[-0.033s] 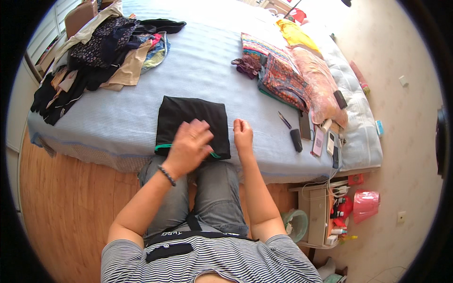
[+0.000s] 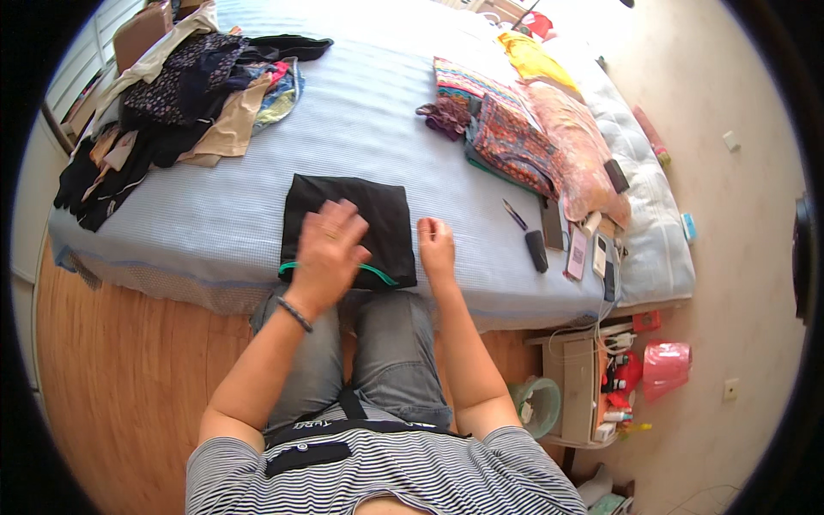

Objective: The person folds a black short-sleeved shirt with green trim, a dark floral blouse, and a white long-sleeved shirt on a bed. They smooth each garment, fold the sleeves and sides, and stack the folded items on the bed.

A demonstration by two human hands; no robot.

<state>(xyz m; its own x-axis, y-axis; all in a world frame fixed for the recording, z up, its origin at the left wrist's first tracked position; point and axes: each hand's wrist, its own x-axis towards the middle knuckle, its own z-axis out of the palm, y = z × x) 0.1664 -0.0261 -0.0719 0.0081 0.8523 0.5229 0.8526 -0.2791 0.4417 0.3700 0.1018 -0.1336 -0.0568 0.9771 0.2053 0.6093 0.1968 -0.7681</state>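
A folded black garment point(image 2: 378, 202) with a green trim line along its near edge lies flat on the bed in front of me. Over its left half is my left hand point(image 2: 330, 253), fingers spread and slightly blurred; I cannot tell whether the palm touches the cloth. Just past the garment's right side, my right hand point(image 2: 437, 249) rests close to the bed cover with its fingers curled in. Nothing shows in that hand, and a narrow gap separates it from the black cloth.
A loose heap of clothes point(image 2: 184, 94) covers the far left. Folded patterned clothes point(image 2: 515, 146) lie right, beside a pink pillow point(image 2: 571, 142). A pen point(image 2: 515, 214), a black case point(image 2: 536, 251) and phones point(image 2: 578, 256) sit near the right edge. Below stands a bedside cabinet point(image 2: 568, 390).
My left hand has shifted left and slightly away from me over the black garment, showing more of the green trim. My right hand keeps its curled shape beside the cloth.
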